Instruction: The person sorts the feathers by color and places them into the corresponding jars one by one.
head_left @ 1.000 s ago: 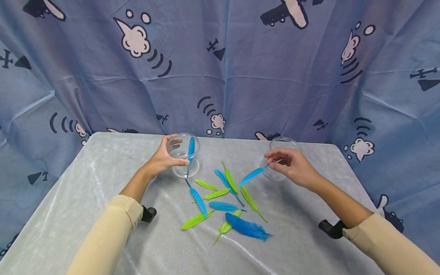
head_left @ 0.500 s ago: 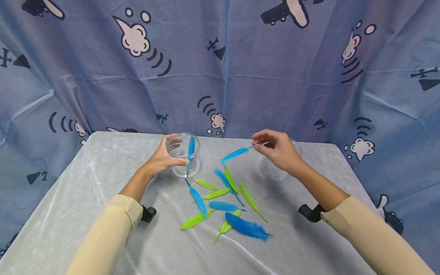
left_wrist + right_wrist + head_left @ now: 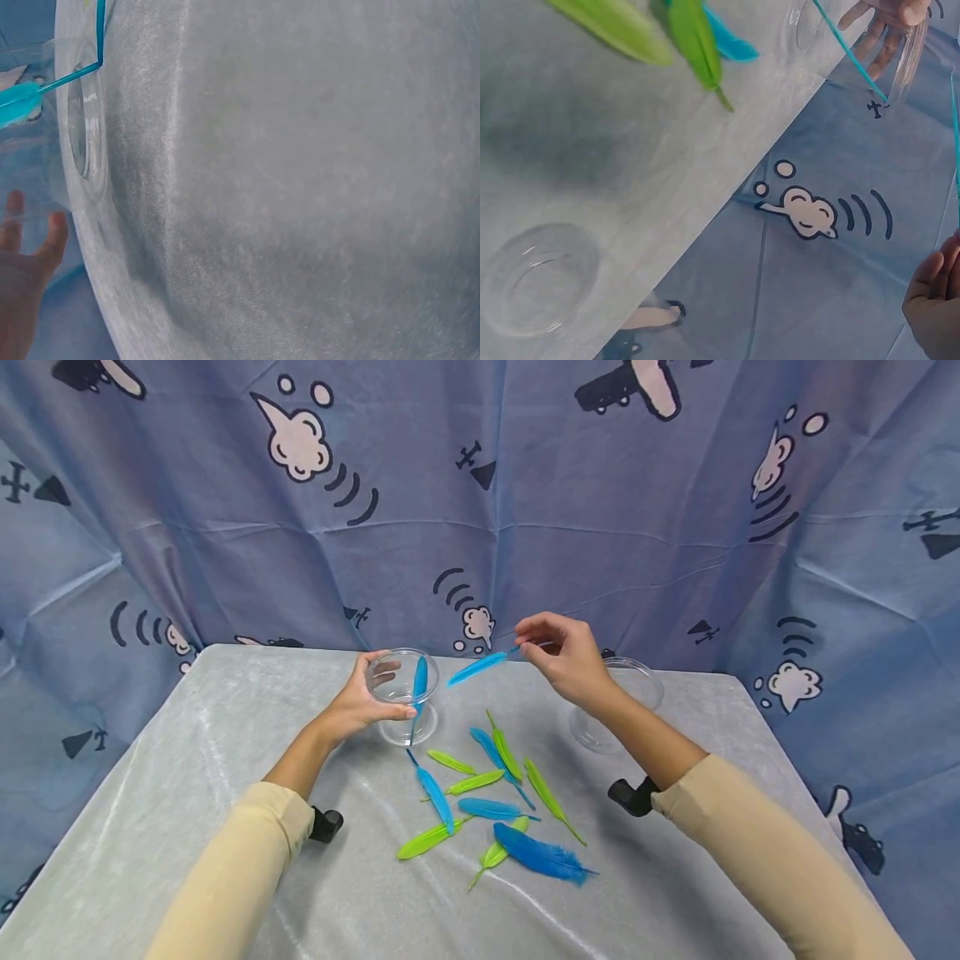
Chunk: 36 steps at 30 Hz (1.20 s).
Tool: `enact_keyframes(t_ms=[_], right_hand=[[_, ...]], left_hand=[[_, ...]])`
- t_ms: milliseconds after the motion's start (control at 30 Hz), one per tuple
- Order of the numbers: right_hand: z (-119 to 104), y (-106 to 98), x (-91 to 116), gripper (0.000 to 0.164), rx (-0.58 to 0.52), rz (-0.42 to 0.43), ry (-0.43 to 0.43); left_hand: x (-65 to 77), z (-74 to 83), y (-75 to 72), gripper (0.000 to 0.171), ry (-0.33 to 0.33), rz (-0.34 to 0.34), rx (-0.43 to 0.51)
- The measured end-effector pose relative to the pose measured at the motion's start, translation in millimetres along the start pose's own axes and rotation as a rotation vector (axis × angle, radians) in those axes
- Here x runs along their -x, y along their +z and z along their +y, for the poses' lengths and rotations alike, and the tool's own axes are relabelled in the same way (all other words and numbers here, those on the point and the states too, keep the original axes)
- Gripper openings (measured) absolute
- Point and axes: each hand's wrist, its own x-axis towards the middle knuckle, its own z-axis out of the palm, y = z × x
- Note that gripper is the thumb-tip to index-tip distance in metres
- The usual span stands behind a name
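In the head view, my left hand (image 3: 360, 703) grips a clear plastic cup (image 3: 402, 731) at the table's far side. Inside that cup stands a blue feather (image 3: 420, 681), its quill down; the left wrist view shows this feather's quill (image 3: 71, 77) bent near the base. My right hand (image 3: 572, 662) is raised off the table and pinches another blue feather (image 3: 477, 669) by its quill. That feather's tip points left, just short of the cup's rim. At the right edge of the right wrist view, the same feather appears as a thin blue line (image 3: 955, 135) above the fingers.
A second clear cup (image 3: 590, 733) stands on the right, partly behind my right forearm. Between the cups and nearer me lie several green feathers (image 3: 545, 787) and blue feathers (image 3: 542, 853), some overlapping. A patterned blue curtain (image 3: 420, 485) hangs behind the grey-covered table (image 3: 225, 735).
My right hand has moved left and up from beside the right cup, carrying the blue feather towards the left cup. My left hand keeps its hold on the cup in the same place.
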Motion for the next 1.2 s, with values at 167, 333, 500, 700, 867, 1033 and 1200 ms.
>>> enact_keyframes(t_ms=[167, 333, 500, 700, 867, 1033, 1200], right_hand=[[-3, 14, -11, 0.014, -0.017, 0.016, 0.013], [-5, 28, -21, 0.014, -0.030, 0.015, 0.029], [-7, 43, -27, 0.015, -0.038, 0.006, 0.042], [-7, 61, -29, 0.012, -0.024, -0.001, 0.032], [-5, 72, -30, 0.012, 0.011, -0.016, 0.025], [-1, 80, -29, 0.011, 0.084, -0.039, 0.003], [-2, 88, -28, 0.012, 0.122, -0.089, -0.032]], left_hand=[[0.2, 0.3, 0.1, 0.105, 0.010, -0.001, 0.003], [0.0, 0.0, 0.3, 0.106, 0.004, 0.001, 0.002], [0.1, -0.4, 0.4, 0.105, 0.000, -0.003, 0.006], [0.6, 0.8, 1.0, 0.105, 0.005, -0.002, 0.002], [0.0, 0.1, 1.6, 0.104, 0.005, -0.002, 0.006], [0.1, -0.5, 1.4, 0.104, 0.006, 0.003, 0.000], [0.0, -0.4, 1.3, 0.103, 0.007, 0.005, 0.003]])
